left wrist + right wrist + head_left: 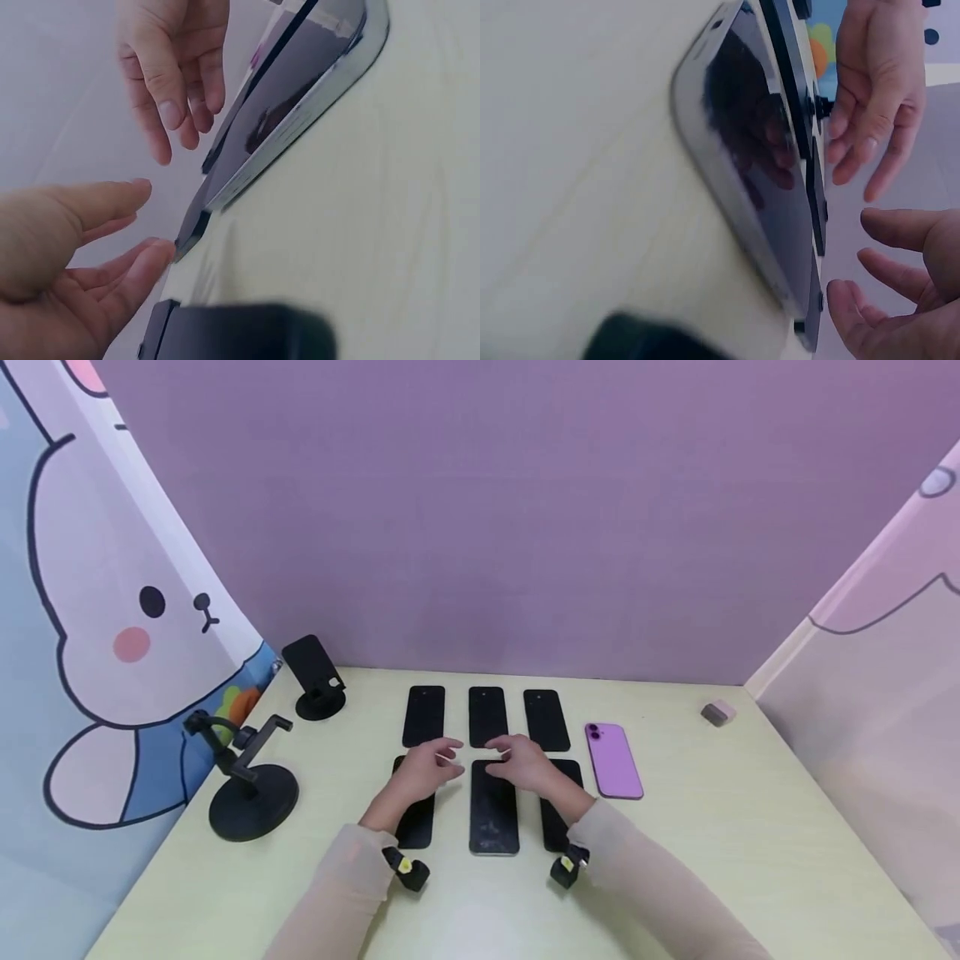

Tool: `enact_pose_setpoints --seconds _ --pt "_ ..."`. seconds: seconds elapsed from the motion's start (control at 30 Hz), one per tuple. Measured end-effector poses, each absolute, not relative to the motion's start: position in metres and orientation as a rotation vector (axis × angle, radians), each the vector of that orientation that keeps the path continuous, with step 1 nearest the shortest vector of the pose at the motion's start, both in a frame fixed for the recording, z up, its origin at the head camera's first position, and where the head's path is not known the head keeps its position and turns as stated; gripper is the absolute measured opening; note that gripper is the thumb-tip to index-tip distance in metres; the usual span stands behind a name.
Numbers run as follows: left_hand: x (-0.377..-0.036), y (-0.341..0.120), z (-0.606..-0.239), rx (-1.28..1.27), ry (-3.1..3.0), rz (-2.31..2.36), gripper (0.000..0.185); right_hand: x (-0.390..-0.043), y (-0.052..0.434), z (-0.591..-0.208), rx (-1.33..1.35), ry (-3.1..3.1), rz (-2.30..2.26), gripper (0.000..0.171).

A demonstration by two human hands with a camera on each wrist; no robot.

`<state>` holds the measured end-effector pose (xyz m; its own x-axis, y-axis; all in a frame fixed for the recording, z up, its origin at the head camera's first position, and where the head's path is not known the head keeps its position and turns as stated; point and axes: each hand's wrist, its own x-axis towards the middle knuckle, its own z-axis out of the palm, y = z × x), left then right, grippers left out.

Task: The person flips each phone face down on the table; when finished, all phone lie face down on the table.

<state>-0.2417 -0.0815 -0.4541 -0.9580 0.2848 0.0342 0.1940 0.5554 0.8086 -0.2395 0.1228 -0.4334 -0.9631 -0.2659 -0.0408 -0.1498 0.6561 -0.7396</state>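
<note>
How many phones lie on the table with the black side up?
6, in two rows: back-left phone, back-middle phone, back-right phone, front-left phone, front-middle phone, front-right phone. The left hand, right hand and wrists partly cover some; none seems fully hidden.

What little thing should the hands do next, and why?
Maybe lower the right hand gently to the middle phone in the near row. That hand hangs partly over it and holds nothing; the left hand is empty too, so both look free.
</note>
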Motion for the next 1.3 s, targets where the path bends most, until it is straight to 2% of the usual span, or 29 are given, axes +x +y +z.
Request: enact_pose_setpoints --seconds 0.57,1.3 --pt "-0.241 -0.053 -0.463 0.380 2.664 1.276 0.032 -0.229 0.148 -0.444 -0.193 2.692 -1.170 0.035" --pt "-0.240 -0.048 -0.469 0.398 2.763 1.269 0.027 -0.229 0.140 -0.450 -0.089 2.707 -1.210 0.034"
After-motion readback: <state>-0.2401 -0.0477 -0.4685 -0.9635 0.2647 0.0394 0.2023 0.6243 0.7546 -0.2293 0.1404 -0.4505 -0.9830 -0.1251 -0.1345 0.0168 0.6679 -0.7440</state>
